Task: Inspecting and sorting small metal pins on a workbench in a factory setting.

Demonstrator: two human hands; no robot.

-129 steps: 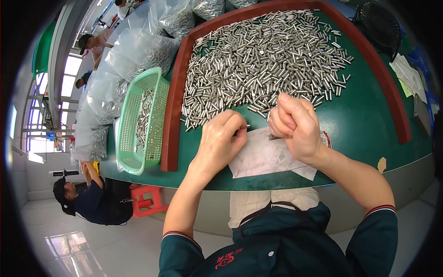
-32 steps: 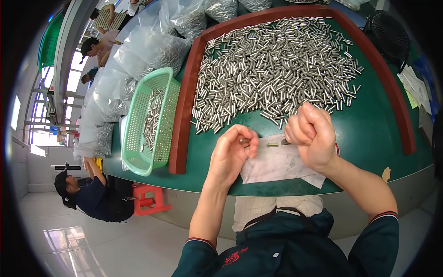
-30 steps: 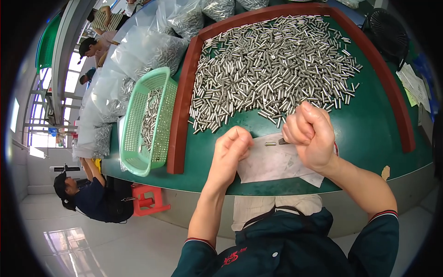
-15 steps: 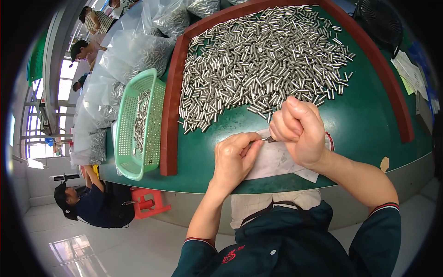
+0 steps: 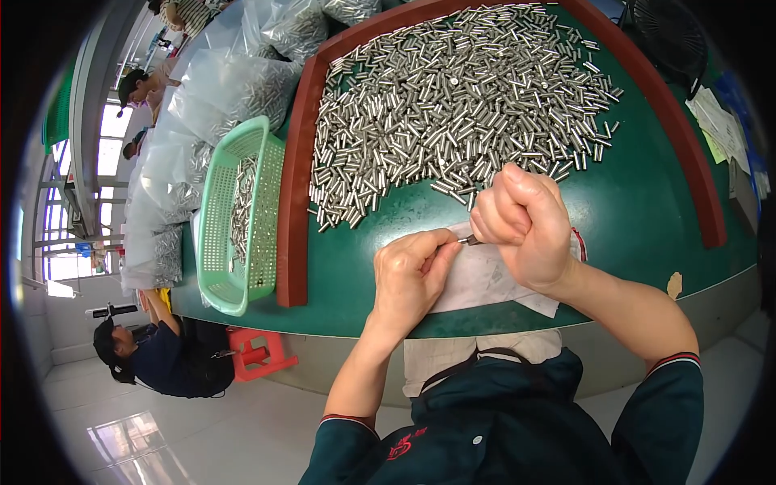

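Observation:
My left hand (image 5: 406, 279) pinches a small shiny metal pin (image 5: 463, 240) between thumb and forefinger. Closed in a fist, my right hand (image 5: 524, 234) grips a thin tool with a dark tip (image 5: 474, 240); the rest of the tool is hidden in the fingers. The dark tip meets the end of the pin, or nearly so. Below both hands a whitish cloth (image 5: 477, 283) lies on the green table. Just beyond them spreads a wide heap of loose metal pins (image 5: 461, 105).
A red-brown frame (image 5: 294, 202) borders the heap. Left of it stands a light green plastic basket (image 5: 212, 250) with pins inside. Clear bags of metal parts (image 5: 234, 89) line the far left. A black fan (image 5: 667, 36) and papers (image 5: 718, 125) are at right. Co-workers are at left.
Both hands keep nearly the same pose, the tool tip still at the pin. The basket, frame and bags appear shifted slightly left. People at the far left have moved a little.

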